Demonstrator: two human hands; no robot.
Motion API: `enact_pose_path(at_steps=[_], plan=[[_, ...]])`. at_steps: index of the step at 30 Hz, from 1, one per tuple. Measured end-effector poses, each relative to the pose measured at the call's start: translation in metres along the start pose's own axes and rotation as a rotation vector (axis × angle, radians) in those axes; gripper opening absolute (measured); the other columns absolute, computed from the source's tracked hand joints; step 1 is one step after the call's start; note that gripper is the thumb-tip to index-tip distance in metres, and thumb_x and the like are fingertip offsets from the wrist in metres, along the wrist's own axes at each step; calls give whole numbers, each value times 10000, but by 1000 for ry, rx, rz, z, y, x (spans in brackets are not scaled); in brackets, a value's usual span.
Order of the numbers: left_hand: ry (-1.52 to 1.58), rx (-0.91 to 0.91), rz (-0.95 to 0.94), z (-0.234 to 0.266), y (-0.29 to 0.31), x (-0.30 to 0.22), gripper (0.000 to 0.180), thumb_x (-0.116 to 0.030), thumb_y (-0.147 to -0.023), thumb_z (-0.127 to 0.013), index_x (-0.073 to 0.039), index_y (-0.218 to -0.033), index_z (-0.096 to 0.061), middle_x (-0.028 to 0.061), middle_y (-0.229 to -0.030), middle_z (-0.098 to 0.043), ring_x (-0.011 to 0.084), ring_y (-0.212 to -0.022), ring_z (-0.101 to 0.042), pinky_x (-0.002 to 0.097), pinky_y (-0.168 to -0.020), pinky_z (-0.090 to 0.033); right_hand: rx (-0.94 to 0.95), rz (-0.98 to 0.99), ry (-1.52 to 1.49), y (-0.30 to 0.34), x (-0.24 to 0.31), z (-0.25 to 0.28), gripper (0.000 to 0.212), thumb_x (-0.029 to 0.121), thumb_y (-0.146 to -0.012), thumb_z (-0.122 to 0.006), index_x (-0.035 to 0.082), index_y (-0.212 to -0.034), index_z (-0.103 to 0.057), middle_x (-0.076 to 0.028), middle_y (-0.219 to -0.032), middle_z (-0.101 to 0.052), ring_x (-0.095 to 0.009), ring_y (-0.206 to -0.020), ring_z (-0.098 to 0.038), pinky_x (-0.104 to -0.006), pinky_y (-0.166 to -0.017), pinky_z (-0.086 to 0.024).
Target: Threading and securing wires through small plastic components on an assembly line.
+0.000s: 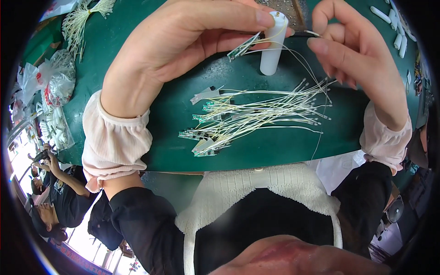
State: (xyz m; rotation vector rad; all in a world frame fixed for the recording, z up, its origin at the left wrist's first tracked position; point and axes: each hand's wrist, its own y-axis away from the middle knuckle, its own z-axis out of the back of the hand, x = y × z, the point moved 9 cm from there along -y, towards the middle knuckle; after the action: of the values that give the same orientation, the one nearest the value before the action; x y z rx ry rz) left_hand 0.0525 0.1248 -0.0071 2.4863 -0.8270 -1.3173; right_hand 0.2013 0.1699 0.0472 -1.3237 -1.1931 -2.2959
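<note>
My left hand (188, 34) is closed around the upper part of a white plastic tube (272, 60), thumb near its top end. The same fingers pinch a small green circuit board (243, 47) with thin pale wires against the tube. My right hand (350, 52) is closed in a pinch at the right of the tube, on a thin wire end (313, 33). Slack wires run down between the hands. Below them lies a bundle of several circuit boards with long white wires (270, 110), boards to the left, wire tips to the right.
The green tabletop (169, 146) carries a bunch of pale wires (79, 25) at the far left. Plastic bags of white parts (57, 82) sit along the left edge. Several white tubes (398, 27) lie at the far right. Other people (59, 197) are at the lower left.
</note>
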Motion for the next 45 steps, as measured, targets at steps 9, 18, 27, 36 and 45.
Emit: enact_pose_path(at_steps=[9, 18, 27, 36, 45], plan=[[-121, 390, -281, -23, -4, -21, 27, 7, -957, -666, 24, -938, -675, 192, -1148, -712, 120, -779, -604, 217, -674, -474, 16, 140, -51, -1, 2, 6, 194, 58, -1009, -649, 3, -1128, -505, 16, -670, -578, -21, -551, -474, -178, -506, -336], [-56, 380, -228, 0, -26, -14, 21, 8, -945, -682, 27, -938, -675, 151, -1058, -722, 140, -786, -645, 208, -688, -513, 33, 438, -178, -9, 2, -1, 150, 103, -1042, -604, 14, -1064, -485, -6, -684, -576, -43, -546, -481, -188, -502, -353], [-44, 375, -191, -17, -15, -22, 20, 1, -942, -680, 16, -956, -682, 115, -1021, -729, 143, -850, -685, 220, -773, -554, 29, 452, -248, -16, -1, 5, 156, 106, -1026, -635, 18, -1037, -506, -4, -716, -578, -41, -580, -488, -185, -521, -361], [30, 6, -28, -3, -10, -13, 32, 1, -942, -678, 23, -965, -677, 125, -1009, -727, 167, -848, -697, 273, -819, -579, 27, 442, -232, -12, 3, 4, 161, 110, -1023, -641, 16, -1050, -514, -6, -725, -589, -43, -583, -496, -182, -517, -362], [95, 54, -20, -2, -14, -11, 58, 3, -942, -673, 44, -984, -672, 142, -1021, -725, 192, -872, -705, 318, -849, -594, 611, 1373, -666, -18, 30, -14, 156, 109, -1023, -642, 18, -1057, -519, -20, -747, -620, -47, -587, -516, -184, -507, -362]])
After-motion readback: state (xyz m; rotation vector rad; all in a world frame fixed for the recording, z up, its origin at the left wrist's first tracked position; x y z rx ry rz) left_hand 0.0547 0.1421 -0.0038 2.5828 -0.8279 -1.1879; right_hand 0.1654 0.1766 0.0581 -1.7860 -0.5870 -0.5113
